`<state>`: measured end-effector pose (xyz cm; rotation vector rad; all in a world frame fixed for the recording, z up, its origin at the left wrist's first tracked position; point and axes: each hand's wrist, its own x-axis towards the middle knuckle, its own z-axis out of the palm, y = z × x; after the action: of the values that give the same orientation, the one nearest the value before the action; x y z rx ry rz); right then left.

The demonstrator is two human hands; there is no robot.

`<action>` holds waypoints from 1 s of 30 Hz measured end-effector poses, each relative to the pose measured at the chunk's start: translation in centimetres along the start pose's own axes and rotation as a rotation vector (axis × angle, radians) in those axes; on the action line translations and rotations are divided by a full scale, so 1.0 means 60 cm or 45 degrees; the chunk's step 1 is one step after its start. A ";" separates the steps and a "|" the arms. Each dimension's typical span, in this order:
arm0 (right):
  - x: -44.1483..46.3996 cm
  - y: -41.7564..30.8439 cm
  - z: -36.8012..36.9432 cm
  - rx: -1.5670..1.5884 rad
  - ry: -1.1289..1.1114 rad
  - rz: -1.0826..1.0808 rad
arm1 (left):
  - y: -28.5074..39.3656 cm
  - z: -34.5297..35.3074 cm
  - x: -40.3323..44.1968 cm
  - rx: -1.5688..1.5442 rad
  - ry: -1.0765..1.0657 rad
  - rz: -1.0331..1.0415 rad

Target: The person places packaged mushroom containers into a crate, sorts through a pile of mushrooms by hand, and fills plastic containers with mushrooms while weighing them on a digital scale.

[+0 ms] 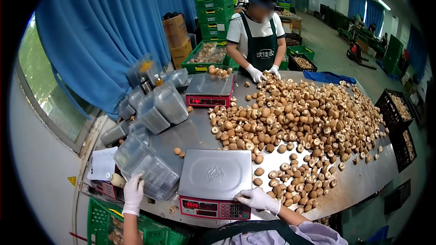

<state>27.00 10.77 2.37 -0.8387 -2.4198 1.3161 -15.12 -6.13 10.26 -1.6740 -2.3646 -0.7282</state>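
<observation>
At the near edge of your worktop [359,177], your left hand [133,193] touches the clear trays [147,170] left of the scale [215,172], your right hand [259,199] the scale's near corner, both grips' closure unclear; apparently tray-taking, calling for parting one cleanly.

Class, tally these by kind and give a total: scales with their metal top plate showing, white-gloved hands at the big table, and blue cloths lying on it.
Scales: 2 (near scale, far scale)
White-gloved hands: 4 (camera wearer's left hand and right hand; co-worker's right hand and co-worker's left hand)
Blue cloth: 1
Total: 7
</observation>
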 end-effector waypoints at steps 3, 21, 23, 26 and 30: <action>-0.011 0.010 -0.003 0.054 0.000 0.059 | -0.008 -0.007 0.010 -0.052 0.031 0.035; -0.005 0.009 -0.003 -0.076 -0.041 0.107 | -0.009 -0.037 0.036 0.126 -0.262 0.173; -0.006 0.009 -0.004 -0.063 -0.035 0.106 | -0.006 -0.039 0.038 0.135 -0.264 0.184; -0.007 0.008 -0.004 -0.069 -0.030 0.113 | -0.005 -0.041 0.041 0.175 -0.274 0.213; -0.007 0.014 0.002 -0.081 -0.025 0.106 | 0.003 -0.048 0.047 0.201 -0.309 0.245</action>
<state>27.57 10.80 1.64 -0.9574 -2.4784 1.2888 -16.39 -5.05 13.93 -1.9796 -2.2935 -0.3125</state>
